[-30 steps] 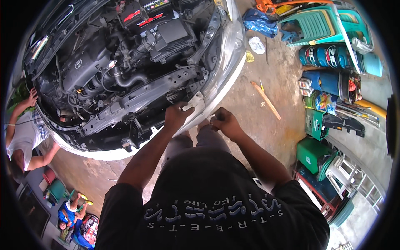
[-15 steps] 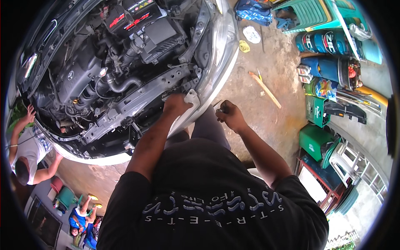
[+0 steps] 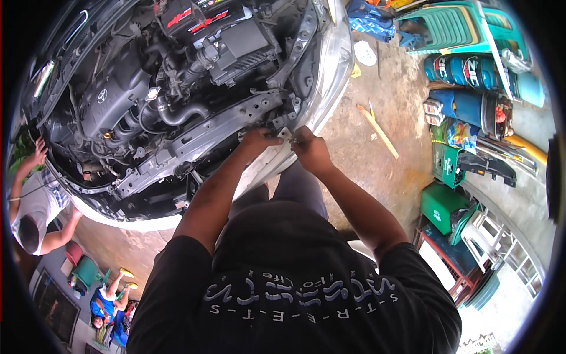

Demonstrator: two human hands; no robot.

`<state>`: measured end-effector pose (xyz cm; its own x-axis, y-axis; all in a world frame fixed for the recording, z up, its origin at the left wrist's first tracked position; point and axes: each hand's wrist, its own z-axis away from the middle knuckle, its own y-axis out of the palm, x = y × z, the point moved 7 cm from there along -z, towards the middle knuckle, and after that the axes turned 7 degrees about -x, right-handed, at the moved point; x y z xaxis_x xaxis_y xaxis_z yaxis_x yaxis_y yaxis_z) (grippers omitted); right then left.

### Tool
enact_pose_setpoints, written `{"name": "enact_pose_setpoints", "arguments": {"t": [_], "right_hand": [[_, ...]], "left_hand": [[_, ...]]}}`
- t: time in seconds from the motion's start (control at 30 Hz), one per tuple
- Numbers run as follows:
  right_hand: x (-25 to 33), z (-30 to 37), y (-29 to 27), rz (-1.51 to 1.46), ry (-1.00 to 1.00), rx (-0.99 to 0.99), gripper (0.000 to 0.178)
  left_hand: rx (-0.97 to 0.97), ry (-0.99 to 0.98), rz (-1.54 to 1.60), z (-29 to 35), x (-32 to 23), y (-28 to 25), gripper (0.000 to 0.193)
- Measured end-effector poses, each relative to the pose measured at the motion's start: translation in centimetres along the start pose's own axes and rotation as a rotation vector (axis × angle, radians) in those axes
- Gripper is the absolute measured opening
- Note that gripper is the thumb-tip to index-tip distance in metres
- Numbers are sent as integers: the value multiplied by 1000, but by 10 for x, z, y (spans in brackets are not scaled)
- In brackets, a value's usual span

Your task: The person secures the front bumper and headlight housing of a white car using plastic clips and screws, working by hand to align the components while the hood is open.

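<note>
Both my hands are at the corner of a car's front bumper [image 3: 266, 162], beside the headlight [image 3: 331, 76]. My left hand [image 3: 258, 143] is closed on the bumper's upper edge, thumb toward a pale tab [image 3: 285, 134] there. Close on the other side of that tab, my right hand [image 3: 312, 152] has its fingers pinched together. What they hold is small and dark, and I cannot make it out. Behind my hands runs the metal crossbar [image 3: 206, 127] of the open engine bay, with the black engine cover [image 3: 115, 97] and air filter box [image 3: 244, 50] beyond.
A person [image 3: 38, 206] leans at the car's far left side. Another person [image 3: 109, 301] sits farther back. On the floor at right lies a wooden stick [image 3: 378, 133]. Blue drums [image 3: 466, 71], a green bin [image 3: 442, 205] and stacked green chairs [image 3: 442, 26] line the right wall.
My right hand has moved up and left from beside the bumper to its edge, close to my left hand. My left hand has shifted slightly right. The view has moved a little.
</note>
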<state>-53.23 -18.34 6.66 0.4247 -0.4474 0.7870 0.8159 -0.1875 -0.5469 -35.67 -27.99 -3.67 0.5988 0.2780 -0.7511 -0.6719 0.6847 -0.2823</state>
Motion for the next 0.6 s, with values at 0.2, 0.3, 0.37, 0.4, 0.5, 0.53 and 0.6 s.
{"name": "enact_pose_setpoints", "arguments": {"t": [0.2, 0.3, 0.37, 0.4, 0.5, 0.53, 0.6], "right_hand": [[15, -13, 23, 379, -49, 65, 25], [18, -19, 33, 482, -104, 102, 24], [14, -19, 34, 531, -112, 125, 23], [15, -19, 35, 529, -121, 126, 20], [16, -21, 39, 502, -147, 124, 18], [17, -22, 39, 471, -150, 108, 18], [20, -23, 40, 494, -158, 125, 20]], "left_hand": [[297, -206, 195, -6, 7, 10, 77], [330, -321, 302, -8, 18, 11, 74], [366, -349, 300, -7, 8, 15, 71], [396, -375, 285, -6, 7, 15, 68], [421, -372, 353, -8, 9, 15, 56], [410, -373, 366, -11, 11, 14, 56], [438, -365, 380, -12, 7, 14, 59]]}}
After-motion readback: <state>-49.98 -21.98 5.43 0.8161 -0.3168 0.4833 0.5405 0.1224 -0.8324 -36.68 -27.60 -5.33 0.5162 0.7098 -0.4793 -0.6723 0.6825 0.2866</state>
